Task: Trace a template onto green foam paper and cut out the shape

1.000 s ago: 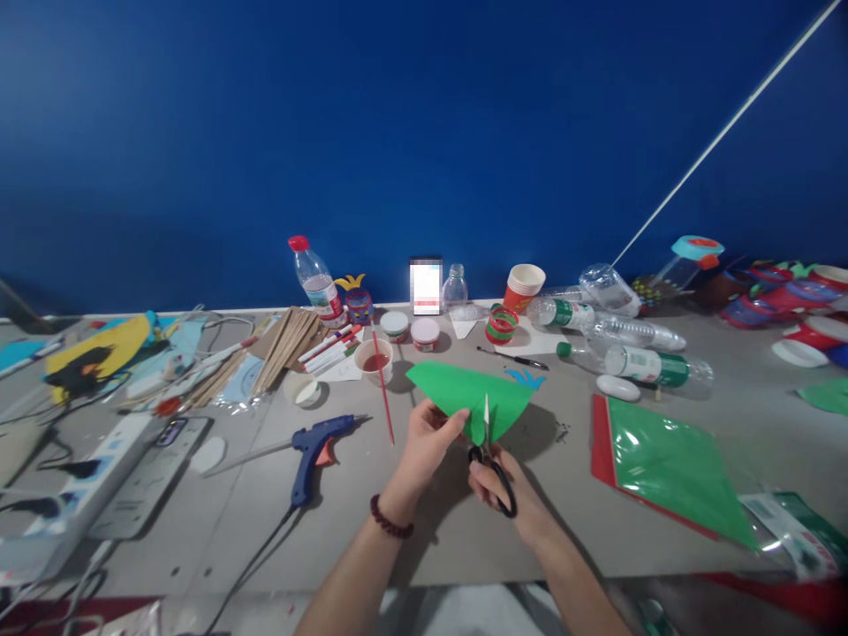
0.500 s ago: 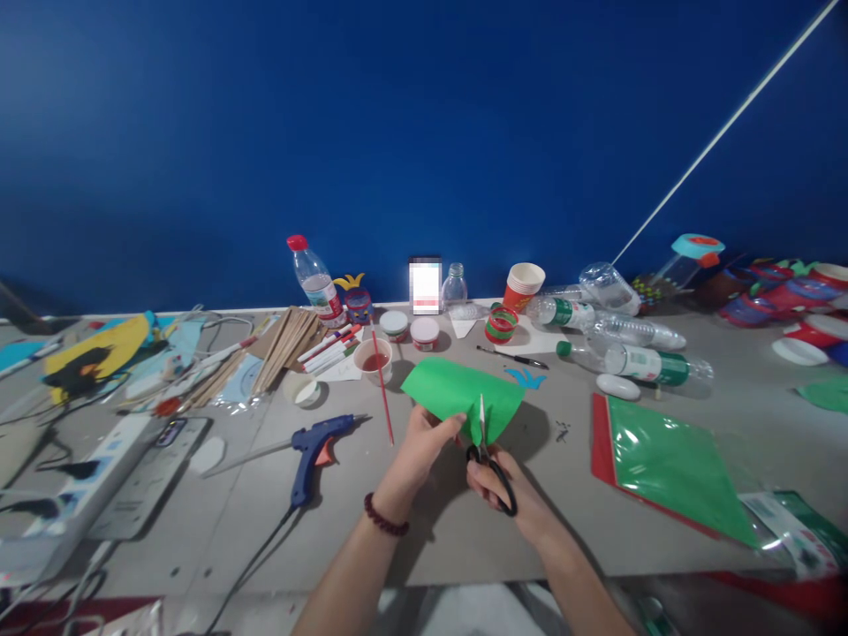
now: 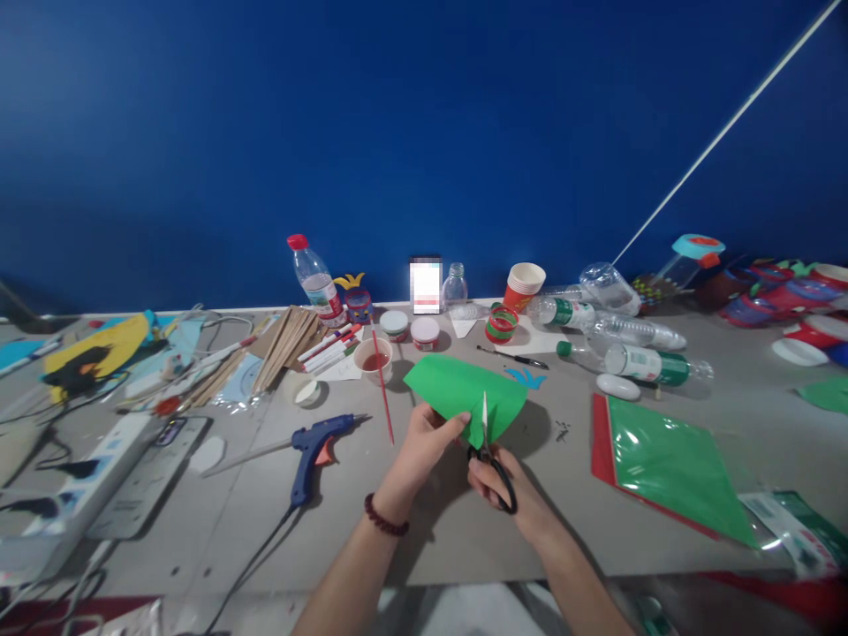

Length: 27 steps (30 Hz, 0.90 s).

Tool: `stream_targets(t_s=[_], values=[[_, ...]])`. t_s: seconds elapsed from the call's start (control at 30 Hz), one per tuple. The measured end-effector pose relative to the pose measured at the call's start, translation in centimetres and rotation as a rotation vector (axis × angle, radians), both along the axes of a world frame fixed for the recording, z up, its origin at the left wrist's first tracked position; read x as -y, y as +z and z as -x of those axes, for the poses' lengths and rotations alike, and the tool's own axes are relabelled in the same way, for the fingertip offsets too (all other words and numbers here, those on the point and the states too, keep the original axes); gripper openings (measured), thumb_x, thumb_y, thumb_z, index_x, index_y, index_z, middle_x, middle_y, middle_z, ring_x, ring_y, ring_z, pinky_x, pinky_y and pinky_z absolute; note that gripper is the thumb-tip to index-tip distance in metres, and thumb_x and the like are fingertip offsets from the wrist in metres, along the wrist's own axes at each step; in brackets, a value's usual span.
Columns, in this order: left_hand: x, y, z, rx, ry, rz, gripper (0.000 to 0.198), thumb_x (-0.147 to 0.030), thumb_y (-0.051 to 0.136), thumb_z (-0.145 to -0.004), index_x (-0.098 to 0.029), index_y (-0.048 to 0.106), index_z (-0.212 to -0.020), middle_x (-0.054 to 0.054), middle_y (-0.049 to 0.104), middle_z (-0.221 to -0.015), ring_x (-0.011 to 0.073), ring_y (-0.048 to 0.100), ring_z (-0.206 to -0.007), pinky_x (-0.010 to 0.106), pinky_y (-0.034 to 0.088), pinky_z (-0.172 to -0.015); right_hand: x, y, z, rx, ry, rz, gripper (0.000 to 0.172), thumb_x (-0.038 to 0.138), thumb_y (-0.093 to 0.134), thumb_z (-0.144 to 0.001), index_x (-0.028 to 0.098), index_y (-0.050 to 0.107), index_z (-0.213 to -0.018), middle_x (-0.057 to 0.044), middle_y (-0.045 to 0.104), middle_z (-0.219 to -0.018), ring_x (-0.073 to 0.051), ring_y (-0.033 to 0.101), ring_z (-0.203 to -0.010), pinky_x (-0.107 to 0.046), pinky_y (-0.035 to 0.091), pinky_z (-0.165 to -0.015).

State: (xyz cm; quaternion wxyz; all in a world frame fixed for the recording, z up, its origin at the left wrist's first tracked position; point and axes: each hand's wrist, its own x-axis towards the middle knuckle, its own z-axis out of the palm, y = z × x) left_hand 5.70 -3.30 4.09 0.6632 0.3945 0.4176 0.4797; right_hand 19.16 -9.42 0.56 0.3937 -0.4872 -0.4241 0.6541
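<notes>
Green paper, a single curved sheet [image 3: 450, 384], is held up above the middle of the counter [image 3: 258, 539], its near edge slit where the scissors [image 3: 485, 428] bite in. Of the two hands, the left hand [image 3: 427, 442] is closed in a pinch on the sheet's near edge, thumb on top and the fingers mostly hidden beneath; a dark beaded bracelet [image 3: 386, 517] circles that wrist. The right hand [image 3: 498, 477] is curled around the black handles of the scissors, with one silvery blade showing against the green and pointing away from the person; how far apart the blades stand, I cannot tell

Just beyond the sheet's right end lies a blue paper cutout [image 3: 526, 380], with a black pen [image 3: 513, 358] behind it. To the left, a red stick [image 3: 384, 397] leans across a cup of reddish liquid [image 3: 371, 356], and nearer the person a blue glue gun [image 3: 308, 455] lies on its side. Well to the right, a packet of green sheets [image 3: 679, 464] rests partly over something red, near a clear bottle with a green-and-white label [image 3: 653, 365] lying down
</notes>
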Motion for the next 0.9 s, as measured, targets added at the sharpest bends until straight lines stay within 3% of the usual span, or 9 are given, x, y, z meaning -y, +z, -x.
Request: stream_targets(t_s=[0.4, 0.6, 0.9], values=[[0.2, 0.8, 0.4, -0.055, -0.013, 0.043, 0.029, -0.034, 0.082, -0.056, -0.013, 0.067, -0.067, 0.001, 0.065, -0.06, 0.01, 0.052, -0.05, 0.02, 0.04, -0.047, 0.0, 0.4, 0.1, 0.017, -0.013, 0.002, 0.054, 0.07, 0.064, -0.07, 0.021, 0.045, -0.081, 0.006, 0.044, -0.054, -0.008, 0.031, -0.044, -0.021, 0.021, -0.041], [0.9, 1.4, 0.3, -0.042, 0.061, 0.06, 0.032, -0.03, 0.085, -0.053, -0.013, 0.067, -0.074, 0.0, 0.064, -0.061, 0.009, 0.05, -0.05, 0.021, 0.042, -0.048, 0.1, 0.4, 0.1, -0.006, -0.038, 0.03, 0.057, 0.069, 0.065, -0.07, 0.019, 0.051, -0.094, 0.007, 0.044, -0.052, -0.008, 0.029, -0.043, -0.021, 0.018, -0.041], [1.3, 1.4, 0.2, -0.069, 0.101, 0.051, 0.028, -0.031, 0.084, -0.052, -0.014, 0.065, -0.064, -0.001, 0.062, -0.054, 0.0097, 0.05, -0.048, 0.021, 0.041, -0.047, -0.1, 0.1, 0.1, -0.008, -0.031, 0.027, 0.056, 0.069, 0.067, -0.067, 0.019, 0.051, -0.088, 0.007, 0.043, -0.051, -0.008, 0.03, -0.042, -0.021, 0.018, -0.039]])
